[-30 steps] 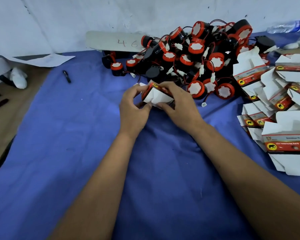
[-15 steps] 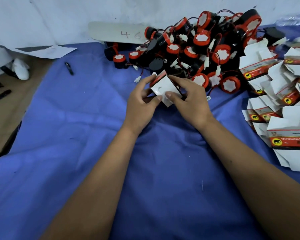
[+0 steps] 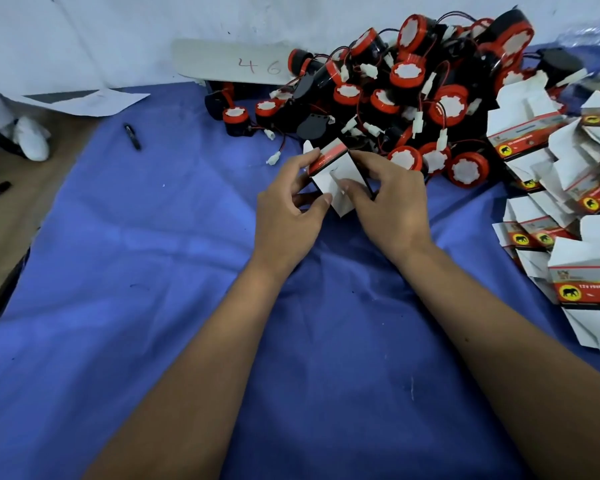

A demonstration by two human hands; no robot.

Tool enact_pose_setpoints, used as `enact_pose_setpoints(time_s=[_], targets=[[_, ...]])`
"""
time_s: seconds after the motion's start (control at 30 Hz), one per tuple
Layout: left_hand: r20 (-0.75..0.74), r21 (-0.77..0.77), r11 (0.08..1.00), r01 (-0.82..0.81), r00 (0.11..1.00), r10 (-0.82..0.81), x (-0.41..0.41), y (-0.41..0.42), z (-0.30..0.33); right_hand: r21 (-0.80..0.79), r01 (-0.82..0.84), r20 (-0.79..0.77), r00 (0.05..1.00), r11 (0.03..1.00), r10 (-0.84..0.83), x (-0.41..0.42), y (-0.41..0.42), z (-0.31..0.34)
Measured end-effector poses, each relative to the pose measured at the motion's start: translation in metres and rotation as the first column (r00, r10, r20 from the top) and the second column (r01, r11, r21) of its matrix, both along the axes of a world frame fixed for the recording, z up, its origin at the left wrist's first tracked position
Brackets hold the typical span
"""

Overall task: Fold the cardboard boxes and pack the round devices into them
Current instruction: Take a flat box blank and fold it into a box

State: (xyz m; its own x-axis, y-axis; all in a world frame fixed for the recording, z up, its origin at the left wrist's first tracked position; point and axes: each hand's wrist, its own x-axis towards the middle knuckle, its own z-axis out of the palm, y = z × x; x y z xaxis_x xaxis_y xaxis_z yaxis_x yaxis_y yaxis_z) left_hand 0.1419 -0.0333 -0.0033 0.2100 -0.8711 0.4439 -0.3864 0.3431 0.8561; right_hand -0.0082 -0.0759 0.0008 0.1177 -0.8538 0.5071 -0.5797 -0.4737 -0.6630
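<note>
A small white and red cardboard box (image 3: 336, 171) is held between both hands just above the blue cloth (image 3: 153, 271). My left hand (image 3: 288, 209) pinches its left side, with the thumb at the lower white flap. My right hand (image 3: 392, 202) grips its right side, thumb pressed on the white face. Behind the box lies a pile of round red and black devices (image 3: 413, 98) with wires and white plugs. The inside of the box is hidden.
A heap of flat and half-folded white and red boxes (image 3: 561, 174) fills the right side. A black pen (image 3: 132, 136) lies on the cloth at left. A cardboard strip marked 46 (image 3: 236, 64) leans at the wall. Bare wooden table (image 3: 7, 202) shows at far left.
The box has been turned in my hands, so its white face now points toward me and its red side sits on top. Both hands have kept their hold.
</note>
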Motion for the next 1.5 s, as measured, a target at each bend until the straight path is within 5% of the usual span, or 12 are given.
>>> enact_pose_setpoints(time_s=[0.13, 0.53, 0.73, 1.0, 1.13, 1.23, 1.33, 1.5], targets=[[0.005, 0.002, 1.0, 0.011, 1.0, -0.011, -0.001, -0.001, -0.001, -0.028, 0.147, -0.119, 0.982, 0.989, -0.149, -0.003, -0.001, 0.006], [-0.017, 0.013, 0.997, -0.071, 0.997, 0.071, 0.005, -0.001, 0.002, 0.205, -0.346, 0.235, 0.925, 0.916, 0.297, -0.014, -0.002, 0.008], [-0.432, 0.154, 0.988, 0.03, 0.901, 0.04, 0.002, -0.002, 0.01, 0.094, -0.192, 0.078, 0.98, 0.977, 0.185, -0.012, -0.002, 0.007], [-0.484, 0.181, 0.982, 0.059, 0.874, 0.037, -0.003, -0.006, 0.007, 0.234, -0.404, 0.005, 0.91, 0.885, 0.414, -0.014, 0.007, 0.022], [-0.398, 0.195, 0.98, 0.039, 0.917, 0.042, 0.003, -0.007, 0.007, 0.242, -0.448, -0.021, 0.884, 0.861, 0.466, -0.016, 0.009, 0.024], [-0.296, 0.108, 0.987, 0.122, 0.951, -0.085, 0.011, -0.007, 0.009, -0.068, -0.252, -0.454, 0.87, 0.965, 0.195, -0.009, 0.008, 0.02], [-0.049, 0.088, 0.981, 0.17, 0.985, -0.166, 0.014, -0.004, 0.008, -0.053, -0.192, -0.688, 0.718, 0.98, 0.104, -0.001, 0.007, 0.02], [0.224, 0.089, 0.985, -0.148, 0.967, 0.125, 0.017, -0.009, -0.001, -0.086, -0.365, -0.584, 0.772, 0.927, 0.25, 0.003, 0.014, 0.018]])
